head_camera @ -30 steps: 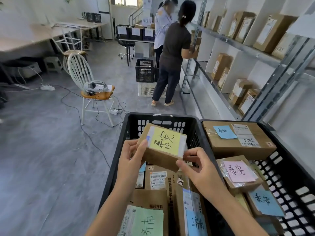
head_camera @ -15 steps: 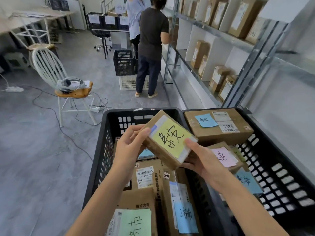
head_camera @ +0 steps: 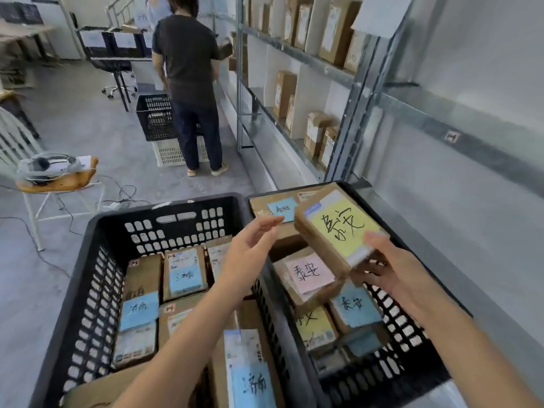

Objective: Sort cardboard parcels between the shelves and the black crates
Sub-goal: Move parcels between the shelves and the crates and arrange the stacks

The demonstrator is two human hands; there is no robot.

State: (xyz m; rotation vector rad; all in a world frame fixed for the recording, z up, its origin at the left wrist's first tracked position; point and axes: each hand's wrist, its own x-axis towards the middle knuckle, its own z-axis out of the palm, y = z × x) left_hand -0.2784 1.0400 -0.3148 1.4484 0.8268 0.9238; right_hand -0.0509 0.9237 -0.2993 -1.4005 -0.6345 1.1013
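My right hand (head_camera: 391, 270) grips a small cardboard parcel with a yellow note (head_camera: 338, 228), holding it tilted over the right black crate (head_camera: 412, 334). My left hand (head_camera: 250, 245) hovers free with fingers extended, just left of that parcel, above the wall between the crates. The right crate holds parcels with pink (head_camera: 309, 272), blue (head_camera: 354, 304) and yellow notes. The left black crate (head_camera: 97, 278) holds several parcels with blue notes (head_camera: 138, 310). Metal shelves (head_camera: 297, 51) with upright parcels run along the right wall.
A person in a dark shirt (head_camera: 188, 69) stands at the shelves ahead, beside a black basket (head_camera: 154, 116) stacked on a white one. A white chair (head_camera: 53, 178) with a headset stands at left, cables on the floor around it. A grey wall is at right.
My left hand has let go of the yellow-note parcel. My right hand has carried it rightward, from over the left crate to over the right crate. The view has moved closer and turned right.
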